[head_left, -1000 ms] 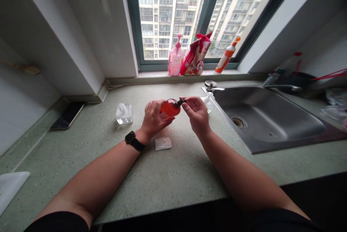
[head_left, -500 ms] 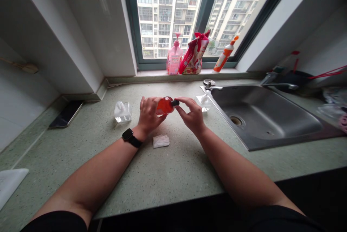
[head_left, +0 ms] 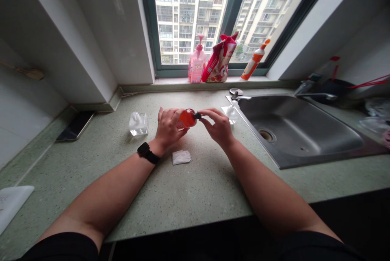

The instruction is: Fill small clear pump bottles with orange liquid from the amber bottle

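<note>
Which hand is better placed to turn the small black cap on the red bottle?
Probably the right hand: its fingertips are at the black cap. The left hand is wrapped around the red bottle, so it seems busy holding.

Black watch, black sleeves, bare forearms

A black smartwatch (head_left: 145, 150) sits on the left wrist (head_left: 155, 145), its dark rectangular case set on a wide black band. Black short sleeves (head_left: 62, 246) show at the bottom edge of the view, their dark fabric curving over each upper arm and ending near the elbow. Both forearms are bare, and so are the left hand (head_left: 167, 129) and the right hand (head_left: 217, 127), while the right wrist (head_left: 227, 144) wears nothing at all
</note>
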Action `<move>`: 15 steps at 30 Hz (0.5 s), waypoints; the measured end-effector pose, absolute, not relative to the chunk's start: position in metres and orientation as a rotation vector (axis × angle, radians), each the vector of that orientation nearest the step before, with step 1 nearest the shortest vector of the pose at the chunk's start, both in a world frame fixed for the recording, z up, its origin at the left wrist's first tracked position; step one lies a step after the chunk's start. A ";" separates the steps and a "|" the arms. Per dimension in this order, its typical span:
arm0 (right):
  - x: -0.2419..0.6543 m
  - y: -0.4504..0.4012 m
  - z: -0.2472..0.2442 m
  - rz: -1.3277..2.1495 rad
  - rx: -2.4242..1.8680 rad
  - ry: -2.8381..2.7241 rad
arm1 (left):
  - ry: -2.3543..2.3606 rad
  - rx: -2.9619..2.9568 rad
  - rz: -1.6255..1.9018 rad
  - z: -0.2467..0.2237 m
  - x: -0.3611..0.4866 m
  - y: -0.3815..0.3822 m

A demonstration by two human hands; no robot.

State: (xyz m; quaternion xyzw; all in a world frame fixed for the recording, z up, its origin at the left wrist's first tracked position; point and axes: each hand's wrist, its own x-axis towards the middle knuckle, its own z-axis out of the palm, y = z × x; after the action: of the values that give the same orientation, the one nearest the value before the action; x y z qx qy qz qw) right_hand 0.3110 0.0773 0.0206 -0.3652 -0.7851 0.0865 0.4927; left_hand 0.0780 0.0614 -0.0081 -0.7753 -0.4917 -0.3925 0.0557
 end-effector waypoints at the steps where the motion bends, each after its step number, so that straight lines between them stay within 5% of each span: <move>1: 0.312 0.078 0.021 0.213 -0.891 -1.920 | -1.487 -2.347 -1.184 -0.008 0.078 0.061; 15: 0.319 0.083 0.015 0.238 -1.067 -1.952 | -1.396 -2.335 -1.118 -0.006 0.081 0.058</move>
State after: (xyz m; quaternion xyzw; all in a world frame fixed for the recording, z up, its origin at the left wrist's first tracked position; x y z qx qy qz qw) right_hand 0.3192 0.0827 0.0151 -0.4288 -0.7849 0.0956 0.4369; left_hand 0.0807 0.0578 -0.0061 -0.7899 -0.4722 -0.3783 0.1000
